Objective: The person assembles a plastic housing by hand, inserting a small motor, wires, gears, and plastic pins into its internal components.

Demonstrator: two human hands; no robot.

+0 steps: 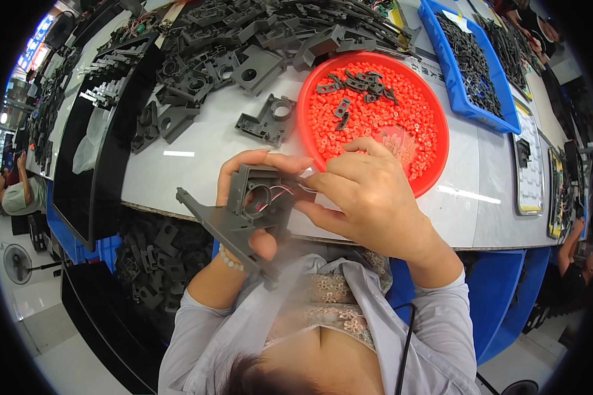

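My left hand point(240, 162) is wrapped round a dark grey plastic housing point(234, 224), its fingers behind and its thumb in front. The housing has a round opening and a long arm slanting to the upper left. Thin red and white wires point(280, 191) run out of that opening toward my right hand point(372, 194). Thumb and forefinger of my right hand pinch at the wires by the housing's right side; the exact grip is partly hidden. Just beyond, a red round tray point(441, 148) holds many small red plastic pieces and several small black clips point(366, 83).
A pile of grey housings point(204, 66) covers the far left of the table, one single housing point(268, 120) lying nearer. Blue bin point(507, 122) with black parts stands far right. A tall black tray point(76, 191) is at left; more housings point(155, 263) fill a container below. Other people work at both sides.
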